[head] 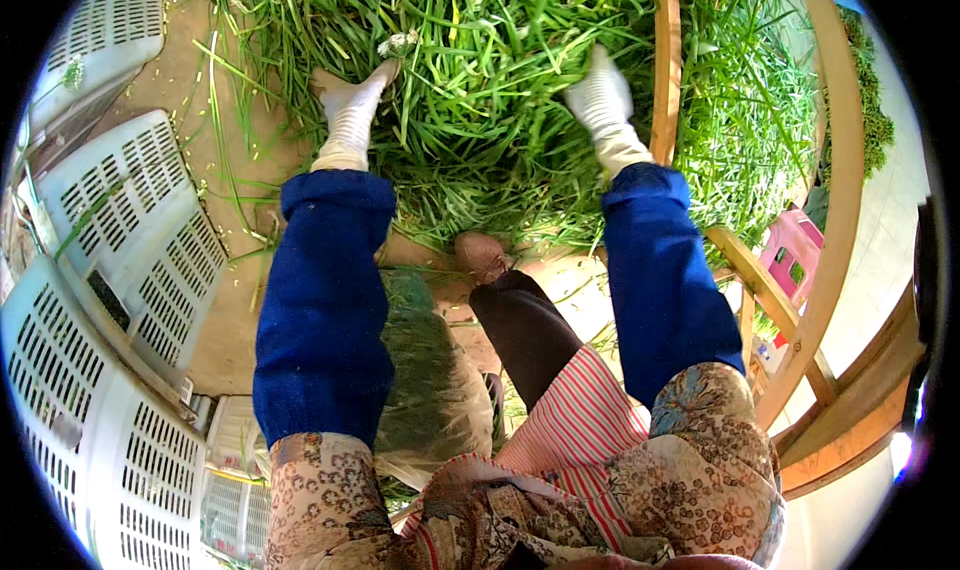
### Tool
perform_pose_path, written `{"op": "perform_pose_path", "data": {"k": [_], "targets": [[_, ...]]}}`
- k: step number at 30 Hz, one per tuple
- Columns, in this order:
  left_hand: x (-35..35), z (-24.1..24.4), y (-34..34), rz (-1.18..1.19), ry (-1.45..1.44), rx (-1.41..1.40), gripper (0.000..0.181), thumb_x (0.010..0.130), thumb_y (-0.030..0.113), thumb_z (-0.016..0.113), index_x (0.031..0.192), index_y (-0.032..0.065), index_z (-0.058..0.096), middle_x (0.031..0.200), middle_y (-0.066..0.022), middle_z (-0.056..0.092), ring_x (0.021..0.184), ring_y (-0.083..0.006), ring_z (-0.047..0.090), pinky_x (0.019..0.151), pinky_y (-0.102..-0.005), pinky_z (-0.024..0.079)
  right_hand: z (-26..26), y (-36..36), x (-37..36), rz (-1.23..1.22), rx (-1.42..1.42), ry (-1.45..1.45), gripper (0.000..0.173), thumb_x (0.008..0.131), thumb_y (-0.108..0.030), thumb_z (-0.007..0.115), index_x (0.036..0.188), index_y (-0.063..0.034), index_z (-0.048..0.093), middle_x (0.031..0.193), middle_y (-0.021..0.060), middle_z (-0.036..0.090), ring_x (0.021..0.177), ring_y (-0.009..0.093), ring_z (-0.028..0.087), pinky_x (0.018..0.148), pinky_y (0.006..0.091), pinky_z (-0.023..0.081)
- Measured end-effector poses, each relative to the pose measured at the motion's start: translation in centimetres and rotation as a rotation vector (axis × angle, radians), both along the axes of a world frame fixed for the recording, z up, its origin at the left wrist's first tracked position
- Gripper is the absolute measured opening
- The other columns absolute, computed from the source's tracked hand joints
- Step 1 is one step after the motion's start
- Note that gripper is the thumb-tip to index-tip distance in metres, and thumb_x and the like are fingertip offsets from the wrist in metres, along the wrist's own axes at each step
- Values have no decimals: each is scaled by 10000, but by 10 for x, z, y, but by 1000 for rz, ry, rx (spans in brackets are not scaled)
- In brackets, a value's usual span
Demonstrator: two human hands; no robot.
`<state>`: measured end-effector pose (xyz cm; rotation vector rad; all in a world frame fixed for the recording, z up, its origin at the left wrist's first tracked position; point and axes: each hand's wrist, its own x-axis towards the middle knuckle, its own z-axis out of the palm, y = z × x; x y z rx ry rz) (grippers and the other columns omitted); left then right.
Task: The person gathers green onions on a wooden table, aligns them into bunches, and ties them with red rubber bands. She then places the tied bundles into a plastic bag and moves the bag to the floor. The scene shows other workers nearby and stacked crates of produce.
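Observation:
A thick heap of long, narrow green leaves (480, 120) lies before me. My left hand (352, 105), in a white striped glove with bare fingertips, rests at the heap's left side with its fingers apart. Just beyond its thumb is a small white flower head (397, 43). On the right, my right hand (602, 94), also in a striped glove, reaches among the leaves and is slightly blurred. What its fingers touch is hidden. Blue sleeve covers (326, 307) run over both patterned sleeves.
White slotted plastic crates (112, 435) stand along the left. A curved wooden rail (665, 67) crosses the leaves, and a larger wooden frame (847, 157) stands at the right near a pink plastic stool (791, 247). Below the heap are my foot (480, 253) and a clear plastic bag (435, 375).

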<state>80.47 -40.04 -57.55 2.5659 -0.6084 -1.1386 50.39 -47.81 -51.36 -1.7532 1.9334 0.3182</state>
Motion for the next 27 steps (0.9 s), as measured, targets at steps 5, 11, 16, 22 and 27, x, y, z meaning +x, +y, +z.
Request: {"op": "perform_pose_path", "data": {"k": [5, 11, 16, 22, 27], "targets": [[-26, -3, 3, 525, 557, -215, 601, 698, 221, 740, 1170, -68, 505, 992, -153, 611, 823, -220, 555, 731, -339, 449, 3, 43, 74, -136, -146, -272, 515, 645, -305, 747, 1022, -41, 514, 861, 239, 631, 826, 395, 623, 727, 431, 514], [-10, 97, 64, 272, 388, -57, 529, 648, 260, 782, 975, -108, 589, 857, -137, 621, 739, -215, 552, 650, -371, 427, 14, 75, 35, -142, -85, -582, 579, 660, -324, 746, 1110, -31, 530, 945, 230, 642, 894, 378, 624, 784, 395, 501], [11, 215, 100, 354, 603, -261, 286, 682, 127, 693, 852, -88, 612, 755, -118, 644, 630, -179, 599, 606, -307, 482, 98, 59, -15, -476, 55, -999, 336, 706, -71, 679, 1007, 33, 573, 905, 92, 654, 756, 138, 591, 706, 267, 471], [-51, 351, 107, -219, 317, -83, 316, 649, 301, 721, 838, 52, 677, 668, -116, 656, 608, -252, 639, 609, -363, 506, 191, 98, 5, -421, 38, -913, 653, 621, -186, 713, 1181, 74, 501, 1023, 151, 633, 904, 252, 592, 833, 300, 464], [-87, 418, 149, -665, -31, -205, 390, 663, 388, 709, 719, 9, 637, 652, -189, 627, 646, -349, 640, 600, -431, 513, 296, 156, 15, -439, 398, -1322, 896, 693, -387, 777, 1340, 60, 349, 1154, 167, 587, 1016, 249, 587, 913, 321, 447]]}}
